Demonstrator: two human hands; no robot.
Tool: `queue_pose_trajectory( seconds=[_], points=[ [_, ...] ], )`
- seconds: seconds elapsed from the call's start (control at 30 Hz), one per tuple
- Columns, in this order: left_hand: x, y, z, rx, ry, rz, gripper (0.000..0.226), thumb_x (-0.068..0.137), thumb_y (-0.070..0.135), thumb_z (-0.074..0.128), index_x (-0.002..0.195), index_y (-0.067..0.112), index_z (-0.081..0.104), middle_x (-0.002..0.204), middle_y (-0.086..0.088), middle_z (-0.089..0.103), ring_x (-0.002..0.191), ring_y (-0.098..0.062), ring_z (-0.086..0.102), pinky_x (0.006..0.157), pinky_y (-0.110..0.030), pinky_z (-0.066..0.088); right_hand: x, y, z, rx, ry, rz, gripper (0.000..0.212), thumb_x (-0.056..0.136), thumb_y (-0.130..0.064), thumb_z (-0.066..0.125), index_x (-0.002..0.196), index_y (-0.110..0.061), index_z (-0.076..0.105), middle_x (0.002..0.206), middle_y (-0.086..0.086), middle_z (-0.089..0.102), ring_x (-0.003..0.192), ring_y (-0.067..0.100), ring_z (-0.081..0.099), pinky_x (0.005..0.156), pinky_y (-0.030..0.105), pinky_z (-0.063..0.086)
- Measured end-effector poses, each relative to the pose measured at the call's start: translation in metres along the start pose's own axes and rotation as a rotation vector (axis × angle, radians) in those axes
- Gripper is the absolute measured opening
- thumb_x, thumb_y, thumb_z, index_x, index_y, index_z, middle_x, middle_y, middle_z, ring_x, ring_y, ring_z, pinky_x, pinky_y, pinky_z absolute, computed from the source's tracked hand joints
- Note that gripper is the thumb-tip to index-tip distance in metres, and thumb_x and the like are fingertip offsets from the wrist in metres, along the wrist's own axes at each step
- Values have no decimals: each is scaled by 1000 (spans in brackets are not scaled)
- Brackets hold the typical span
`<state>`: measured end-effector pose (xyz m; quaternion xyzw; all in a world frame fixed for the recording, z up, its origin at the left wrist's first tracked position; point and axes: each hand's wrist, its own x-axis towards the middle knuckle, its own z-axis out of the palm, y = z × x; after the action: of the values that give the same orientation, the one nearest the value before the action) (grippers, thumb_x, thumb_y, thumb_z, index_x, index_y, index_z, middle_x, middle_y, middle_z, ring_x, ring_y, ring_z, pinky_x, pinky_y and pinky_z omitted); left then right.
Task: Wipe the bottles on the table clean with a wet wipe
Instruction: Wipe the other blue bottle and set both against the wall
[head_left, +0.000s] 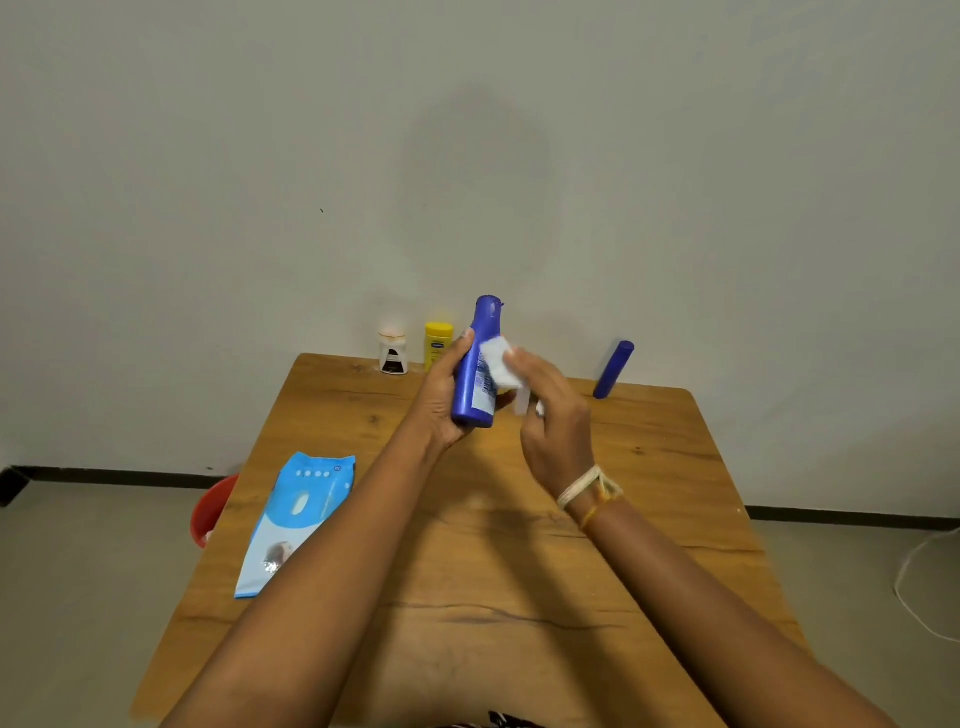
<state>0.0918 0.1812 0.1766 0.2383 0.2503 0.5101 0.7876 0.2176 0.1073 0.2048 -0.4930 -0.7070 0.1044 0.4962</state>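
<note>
My left hand (441, 395) grips a tall blue bottle (479, 364) by its lower body and holds it upright above the wooden table (467, 571). My right hand (550, 426) holds a white wet wipe (501, 366) and presses it against the bottle's right side. At the table's far edge stand a small white bottle with a dark label (393, 352) and a yellow bottle (437, 344), partly hidden by my left hand. A slim blue bottle (614, 370) stands tilted at the far right.
A blue and white wet-wipe pack (291, 525) lies flat on the table's left side. A red bucket (213, 512) sits on the floor beside the table's left edge. A white cable (922, 587) trails on the floor at right. A wall stands right behind the table.
</note>
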Motion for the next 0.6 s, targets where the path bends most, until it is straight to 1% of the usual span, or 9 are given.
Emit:
queue_pose_trajectory(
  seconds=[0.07,0.1,0.17,0.2,0.27,0.33,0.4,0.5,0.6],
  points=[
    [-1,-3,4,-3,10,12,53,83,43,64,123,8,57,101,-13,67,86,-25,66,78,-41,56,27,2,0,-12,53,32,49,79,16,47,123,-2,59,127,15,59,119,22,55,102,22,44],
    [-2,-5,5,-7,12,22,48,87,41,60,122,8,58,102,-14,68,90,-27,66,85,-44,54,38,2,1,-36,34,30,50,79,16,49,125,-2,57,129,15,58,121,23,53,102,22,43],
    [-4,-6,8,-43,6,18,46,88,39,58,123,8,58,110,-16,66,100,-29,64,100,-47,44,50,4,6,-88,-66,5,53,82,12,50,131,-6,52,137,14,52,127,26,49,105,30,42],
    [-5,-7,10,-63,13,6,48,87,37,58,124,7,57,115,-16,65,105,-29,62,102,-46,43,49,4,9,-105,-125,-11,53,83,9,50,134,-8,50,140,13,48,130,26,45,108,33,39],
    [-6,-6,12,-93,34,7,49,87,30,57,128,4,55,120,-17,62,111,-29,60,103,-43,45,36,4,16,-134,-211,-50,51,89,2,49,138,-11,46,147,9,40,137,18,34,114,28,28],
    [-8,-3,11,-71,31,1,43,93,28,49,127,4,57,119,-18,61,109,-29,60,100,-42,46,12,5,18,-175,-238,-111,50,91,2,45,140,-11,43,149,7,38,140,11,25,115,23,20],
    [-12,1,10,-34,21,-20,47,98,40,39,126,6,57,119,-16,61,104,-28,63,92,-41,52,-16,7,14,-245,-277,-209,52,87,2,38,137,-9,46,146,8,42,140,13,24,113,29,26],
    [-17,3,4,-18,-6,-17,59,94,46,42,138,7,45,127,-16,60,105,-29,65,86,-42,56,-39,13,-1,-253,-347,-314,48,88,-15,33,131,-6,53,140,10,50,136,19,36,105,32,41],
    [-19,-1,4,-9,6,4,62,90,44,46,141,9,42,129,-17,58,107,-30,63,91,-44,52,-29,11,-9,-153,-231,-245,44,89,-17,36,124,-1,58,132,16,56,127,25,49,100,38,48]
  ],
)
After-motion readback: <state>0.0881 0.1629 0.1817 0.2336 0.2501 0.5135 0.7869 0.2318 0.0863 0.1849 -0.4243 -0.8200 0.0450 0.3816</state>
